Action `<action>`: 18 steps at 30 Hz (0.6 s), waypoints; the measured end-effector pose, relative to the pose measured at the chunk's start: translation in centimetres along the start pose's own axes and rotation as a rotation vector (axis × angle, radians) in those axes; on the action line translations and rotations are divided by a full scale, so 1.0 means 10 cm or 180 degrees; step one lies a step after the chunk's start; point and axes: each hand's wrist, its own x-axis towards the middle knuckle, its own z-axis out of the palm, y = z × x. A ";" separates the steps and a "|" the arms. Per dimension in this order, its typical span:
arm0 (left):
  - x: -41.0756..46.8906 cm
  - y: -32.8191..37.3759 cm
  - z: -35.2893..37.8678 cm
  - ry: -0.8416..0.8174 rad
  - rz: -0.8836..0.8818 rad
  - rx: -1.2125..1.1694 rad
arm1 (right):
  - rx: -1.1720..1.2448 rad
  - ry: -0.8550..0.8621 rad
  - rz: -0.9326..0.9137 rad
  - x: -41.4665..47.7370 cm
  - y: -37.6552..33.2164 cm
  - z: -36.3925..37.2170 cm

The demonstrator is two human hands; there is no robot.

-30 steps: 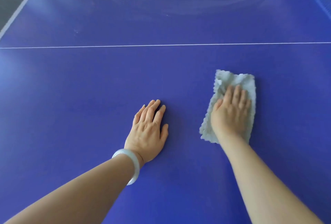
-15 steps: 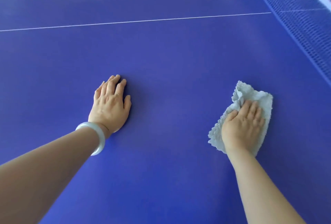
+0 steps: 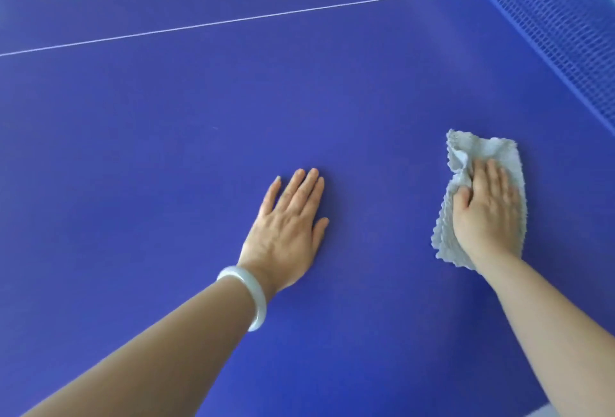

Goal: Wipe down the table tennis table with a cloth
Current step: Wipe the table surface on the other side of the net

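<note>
The blue table tennis table (image 3: 166, 137) fills the head view. A pale grey cloth (image 3: 479, 153) with a scalloped edge lies on it at the right, bunched on its left side. My right hand (image 3: 487, 213) presses flat on the cloth, thumb tucked into its fold, covering most of it. My left hand (image 3: 286, 233) lies palm down on the bare table about a hand's width to the left of the cloth, fingers straight and close together. A pale bangle (image 3: 249, 293) circles my left wrist.
The blue net (image 3: 549, 27) with its white top band runs along the upper right, just beyond the cloth. A thin white centre line (image 3: 233, 21) crosses the table ahead of both hands. Faint wipe streaks show at the far top.
My right hand has slid the cloth to the right, toward the net. The left hand has shifted along the table too, its fingers now flatter. The net has come into view.
</note>
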 end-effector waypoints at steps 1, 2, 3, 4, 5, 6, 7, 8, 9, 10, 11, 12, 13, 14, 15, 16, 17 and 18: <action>0.02 0.01 0.02 -0.0022 -0.0099 -0.0026 | 0.0041 0.0014 0.0234 -0.04 -0.04 0.01; 0.03 0.01 0.02 -0.0041 -0.0148 -0.0002 | 0.0069 0.0056 0.0423 -0.14 -0.14 0.02; 0.03 -0.01 0.02 -0.0058 -0.0146 0.0026 | 0.0072 0.0110 0.0503 -0.31 -0.28 0.05; 0.03 -0.02 0.01 -0.0074 -0.0127 0.0040 | 0.0059 0.0129 0.0416 -0.55 -0.47 0.08; 0.03 -0.02 0.01 -0.0105 -0.0121 0.0031 | 0.0031 0.0145 0.0136 -0.84 -0.68 0.13; 0.03 -0.01 0.00 -0.0129 -0.0121 0.0017 | 0.0001 0.0137 -0.0261 -1.15 -0.88 0.18; 0.02 0.00 0.00 -0.0149 -0.0109 0.0027 | 0.0006 0.0085 -0.0718 -1.44 -1.04 0.24; 0.02 0.00 0.00 -0.0155 -0.0086 0.0047 | 0.0038 0.0010 -0.1184 -1.66 -1.14 0.27; 0.01 0.00 -0.01 -0.0156 -0.0063 0.0062 | 0.0091 -0.0065 -0.1576 -1.78 -1.14 0.30; 0.01 -0.01 -0.01 -0.0149 -0.0051 0.0053 | 0.0178 -0.0148 -0.1821 -1.79 -1.06 0.29; 0.02 -0.01 -0.01 -0.0141 -0.0055 0.0026 | 0.0237 -0.0190 -0.1904 -1.72 -0.90 0.26; 0.02 -0.01 -0.01 -0.0129 -0.0067 0.0009 | 0.0213 -0.0186 -0.1825 -1.61 -0.70 0.21; 0.02 0.00 -0.01 -0.0120 -0.0085 0.0010 | 0.0110 -0.0118 -0.1598 -1.49 -0.47 0.17; 0.02 0.01 0.00 -0.0113 -0.0104 0.0019 | -0.0016 -0.0001 -0.1240 -1.33 -0.21 0.12; 0.02 0.02 0.00 -0.0109 -0.0116 0.0022 | -0.0114 0.0057 -0.0765 -1.15 0.06 0.06; 0.02 0.03 0.00 -0.0101 -0.0123 0.0011 | -0.0123 0.0057 -0.0209 -0.99 0.28 -0.01; 0.03 0.03 0.01 -0.0092 -0.0134 0.0000 | -0.0050 0.0040 0.0303 -0.89 0.42 -0.07; 0.03 0.03 0.02 -0.0087 -0.0145 0.0009 | 0.0085 0.0031 0.0738 -0.85 0.45 -0.09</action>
